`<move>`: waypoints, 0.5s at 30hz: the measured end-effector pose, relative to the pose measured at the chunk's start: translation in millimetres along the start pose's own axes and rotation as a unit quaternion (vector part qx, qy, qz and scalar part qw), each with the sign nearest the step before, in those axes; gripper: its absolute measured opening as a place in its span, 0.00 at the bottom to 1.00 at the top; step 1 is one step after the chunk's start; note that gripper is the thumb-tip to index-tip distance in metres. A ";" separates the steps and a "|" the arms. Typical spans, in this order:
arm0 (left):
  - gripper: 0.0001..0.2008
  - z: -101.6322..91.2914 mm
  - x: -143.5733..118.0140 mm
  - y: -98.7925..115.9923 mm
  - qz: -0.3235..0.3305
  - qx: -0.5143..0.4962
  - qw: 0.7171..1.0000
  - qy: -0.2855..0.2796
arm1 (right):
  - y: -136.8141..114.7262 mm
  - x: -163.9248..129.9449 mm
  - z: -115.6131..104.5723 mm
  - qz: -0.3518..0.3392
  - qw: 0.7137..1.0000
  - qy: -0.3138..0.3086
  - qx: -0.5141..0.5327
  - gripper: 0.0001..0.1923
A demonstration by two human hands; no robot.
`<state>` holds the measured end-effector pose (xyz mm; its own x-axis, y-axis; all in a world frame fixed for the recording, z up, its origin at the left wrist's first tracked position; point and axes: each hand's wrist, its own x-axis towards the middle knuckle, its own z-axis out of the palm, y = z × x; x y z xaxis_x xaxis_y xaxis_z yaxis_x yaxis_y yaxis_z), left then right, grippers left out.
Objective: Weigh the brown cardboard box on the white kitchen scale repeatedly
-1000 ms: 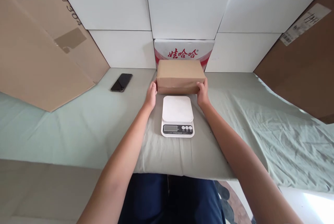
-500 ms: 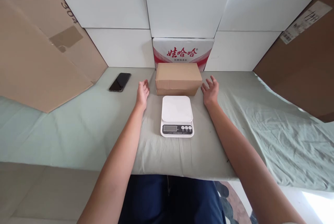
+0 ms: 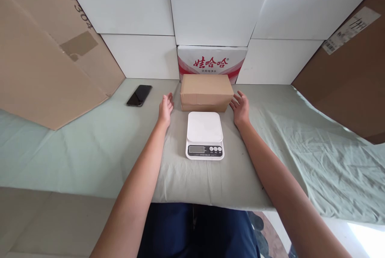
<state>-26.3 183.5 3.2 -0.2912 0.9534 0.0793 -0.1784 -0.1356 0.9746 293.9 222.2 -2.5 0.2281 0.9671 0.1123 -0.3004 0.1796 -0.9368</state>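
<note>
The white carton with red lettering (image 3: 212, 62) at upper centre is hidden along its bottom by the plain brown cardboard box (image 3: 207, 92). The white kitchen scale's (image 3: 205, 135) button labels and display are too small to read. The large brown cardboard sheet (image 3: 45, 53) at left and the dark brown cardboard panel with a white label (image 3: 350, 69) at right are cut off by the frame edges.

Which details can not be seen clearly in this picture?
Head view, the only one:
- Scale display: too small to read.
- Red-and-white carton: lower part hidden behind the brown box.
- Right hand: whether its fingertips touch the box is unclear; left hand is apart.
- Phone screen: dark.
- Side cardboard sheets: cut off by edges.
</note>
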 end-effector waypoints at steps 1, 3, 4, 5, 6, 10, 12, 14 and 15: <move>0.36 0.3 -0.2 -0.5 0.002 0.003 1.000 -0.002 | 0.8 0.7 -0.1 -0.001 1.000 0.000 -0.001 0.29; 0.36 1.1 -0.9 -1.0 0.005 0.003 1.000 -0.005 | 2.6 1.5 0.1 -0.004 1.000 -0.001 -0.004 0.28; 0.36 1.5 -1.3 -1.2 0.005 0.002 1.000 -0.008 | 3.4 1.6 0.4 -0.007 1.000 -0.004 -0.007 0.27; 0.36 1.8 -1.6 -1.2 0.005 0.001 1.000 -0.011 | 4.0 1.4 0.9 -0.011 1.000 -0.007 -0.011 0.27; 0.36 1.9 -1.9 -1.2 0.004 0.000 1.000 -0.015 | 4.3 0.9 1.6 -0.015 1.000 -0.013 -0.015 0.26; 0.35 2.7 -3.2 -1.2 0.007 0.008 0.999 -0.032 | 2.3 -4.5 5.8 -0.034 0.998 -0.039 -0.038 0.24; 0.34 4.9 -5.4 -1.1 0.016 0.016 0.999 -0.035 | 0.6 -8.1 9.1 -0.047 0.996 -0.058 -0.058 0.23; 0.34 9.1 -9.5 -1.0 0.031 0.027 0.998 -0.041 | 0.0 -11.5 12.9 -0.054 0.993 -0.075 -0.071 0.21; 0.34 11.7 -12.0 -1.0 0.040 0.034 0.997 -0.048 | 0.3 -13.0 15.0 -0.054 0.993 -0.080 -0.073 0.20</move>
<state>-11.7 175.3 3.7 -0.2096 0.9620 0.1749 -0.0932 -0.1977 0.9758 277.0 212.4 0.7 0.0977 0.9618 0.2558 -0.1429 0.2680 -0.9528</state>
